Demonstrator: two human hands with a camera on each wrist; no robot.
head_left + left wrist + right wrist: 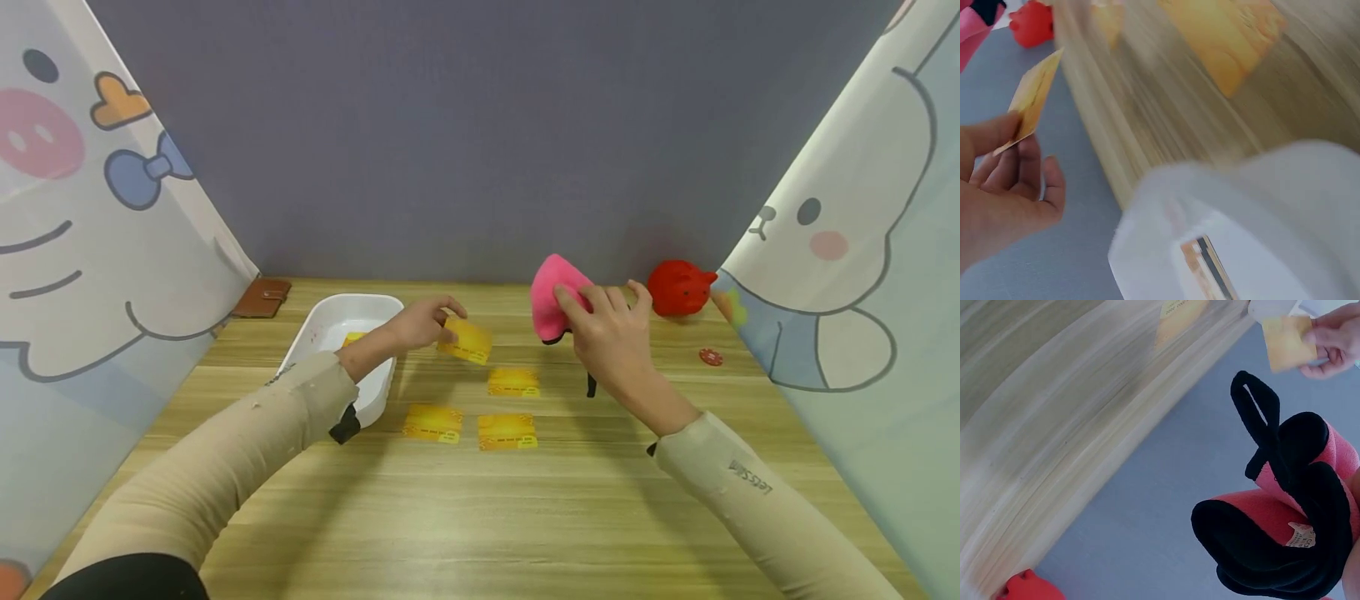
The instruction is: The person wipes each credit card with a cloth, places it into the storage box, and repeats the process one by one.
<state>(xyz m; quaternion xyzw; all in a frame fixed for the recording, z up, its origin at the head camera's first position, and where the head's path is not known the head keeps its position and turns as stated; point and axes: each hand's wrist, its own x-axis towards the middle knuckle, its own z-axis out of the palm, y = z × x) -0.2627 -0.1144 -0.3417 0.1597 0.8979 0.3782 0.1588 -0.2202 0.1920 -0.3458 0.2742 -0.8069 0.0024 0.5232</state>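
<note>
My left hand [416, 325] pinches a yellow bank card [471, 340] between thumb and fingers, above the table right of a white tray [378, 302]. In the left wrist view the held card [1036, 94] is tilted. My right hand [615, 333] grips a pink soft fabric pouch-like piece [551, 292], raised off the table. Its black edging [1254, 575], black loop [1254, 403] and a small inner label show in the right wrist view; its exact kind is unclear. Three yellow cards lie flat on the table: one farther back [513, 382], a left one [433, 423] and a right one [507, 432].
Inside the tray lies a yellow card [354, 337], partly hidden by my left arm. A brown wallet [261, 298] lies at the back left. At the back right stands a red piggy bank [675, 287], with a red chip [711, 357] nearer. Printed cloth walls flank the wooden table.
</note>
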